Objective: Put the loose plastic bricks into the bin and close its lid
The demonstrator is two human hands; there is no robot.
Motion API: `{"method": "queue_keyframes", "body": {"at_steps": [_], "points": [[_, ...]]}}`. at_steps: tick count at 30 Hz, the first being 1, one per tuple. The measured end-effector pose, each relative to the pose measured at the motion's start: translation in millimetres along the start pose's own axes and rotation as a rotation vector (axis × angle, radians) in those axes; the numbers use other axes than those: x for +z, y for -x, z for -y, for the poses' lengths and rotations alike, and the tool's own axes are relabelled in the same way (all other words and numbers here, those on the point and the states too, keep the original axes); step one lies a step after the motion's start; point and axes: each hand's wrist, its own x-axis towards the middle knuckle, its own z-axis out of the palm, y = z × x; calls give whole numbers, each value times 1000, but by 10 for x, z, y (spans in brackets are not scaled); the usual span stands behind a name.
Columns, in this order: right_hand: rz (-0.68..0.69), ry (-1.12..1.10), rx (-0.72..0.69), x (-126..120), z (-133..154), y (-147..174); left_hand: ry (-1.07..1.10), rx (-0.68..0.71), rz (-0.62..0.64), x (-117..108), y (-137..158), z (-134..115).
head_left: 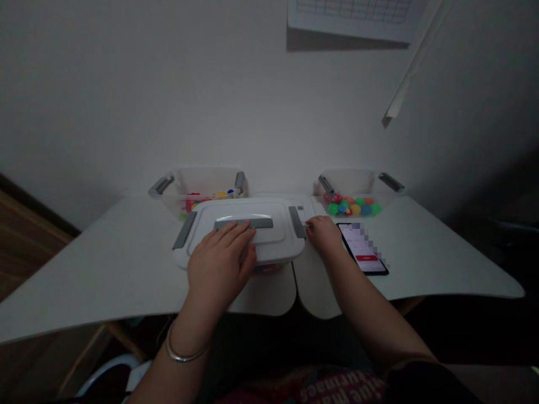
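Note:
A storage box with a white lid (202, 233) stands in front of me, its lid on top and a little colour showing through the clear body below. My left hand (221, 261) rests flat over the lid, fingers stretched onto the grey carrying handle (263, 223). At the box's right end, my right hand (324, 233) has its fingers curled at the edge of the grey latch (297, 220); their tips are partly hidden. Another grey latch (184, 231) lies along the lid's left end.
Behind to the left stands an open clear bin (202, 179) with colourful pieces. A second clear bin (357, 179) at the back right contains several coloured balls (356, 209). A phone (364, 249) lies right of my right hand. The white table (442, 264) has a gap near its front middle.

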Motion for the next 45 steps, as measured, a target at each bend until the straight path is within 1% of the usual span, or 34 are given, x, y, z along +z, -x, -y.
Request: {"method": "queue_keyframes", "body": {"at_steps": [5,10,12,16,19,22,25,28,30,31,33,35,36,37,39,41,42,43,45], "points": [[-9,53,-27,32,-37,-33,48,-21,-31,13,5,4],[-45,-26,-67,86,-123,-76,29,-9,-26,21,12,-2],[-114,-162,-66,103,-133,-90,32,-7,-25,23,17,-3],[-253,-539,-53,57,-71,-120,-10,11,-28,31,30,1],[-324,-735,31,-77,33,-124,-51,39,-40,35,38,7],[-417,-857,142,-267,154,-78,-92,66,-40,35,41,9],[-502,-946,149,-442,274,19,-132,99,-47,42,40,1],[-589,-1003,61,-544,393,141,-159,126,-65,65,43,-26],[-634,-1002,-58,-567,466,225,-159,151,-99,89,58,-45],[-642,-986,-130,-567,498,267,-153,162,-136,102,73,-49],[-626,-921,-270,-554,548,350,-135,176,-270,128,119,-39],[-581,-845,-388,-530,580,431,-133,153,-483,146,180,6],[-552,-815,-435,-517,591,469,-140,107,-575,151,212,42],[-523,-796,-475,-503,600,505,-139,47,-616,152,240,85],[-465,-787,-541,-477,616,569,-103,-88,-614,150,282,185],[-406,-788,-586,-454,629,617,-62,-154,-628,150,298,283],[-377,-784,-603,-442,634,635,-26,-175,-617,154,299,324],[-351,-778,-617,-431,636,649,24,-163,-593,162,296,358],[-312,-755,-633,-411,634,666,131,-126,-611,186,288,400]]}}
